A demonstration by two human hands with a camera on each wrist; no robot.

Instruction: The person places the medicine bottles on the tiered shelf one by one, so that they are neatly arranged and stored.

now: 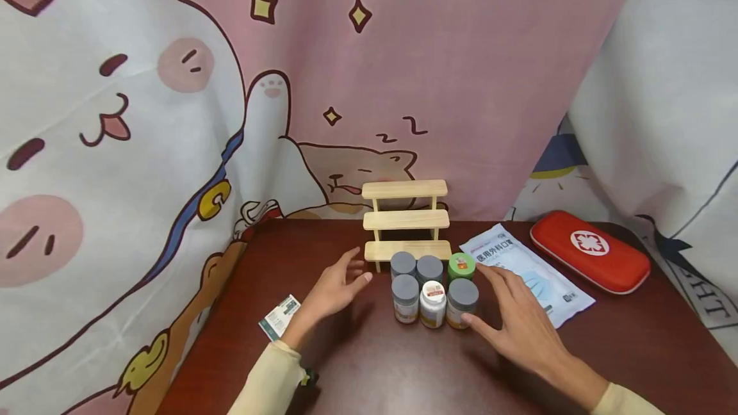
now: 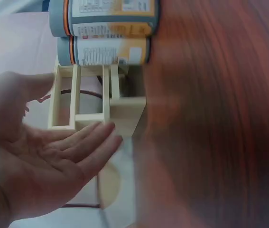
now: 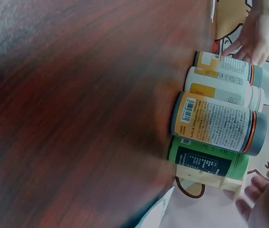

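Several bottles stand in two tight rows on the dark table. In front are a grey-lidded bottle [image 1: 406, 300], a white bottle [image 1: 433, 305] and another grey-lidded one [image 1: 462, 303]. Behind them is a green bottle [image 1: 461, 266] beside more grey lids. My right hand [image 1: 521, 325] spreads around the group's right side, its thumb close to the front grey lid and its fingers near the green bottle. To the left of the group, apart from it, my left hand [image 1: 334, 290] hovers with relaxed fingers; the left wrist view shows its palm [image 2: 53, 161] empty.
A three-step wooden rack [image 1: 407, 219] stands just behind the bottles. At right lie a mask packet [image 1: 527, 274] and a red first-aid case [image 1: 590, 252]. A small printed box [image 1: 279, 317] lies by my left forearm. Patterned curtains [image 1: 490, 82] enclose the table.
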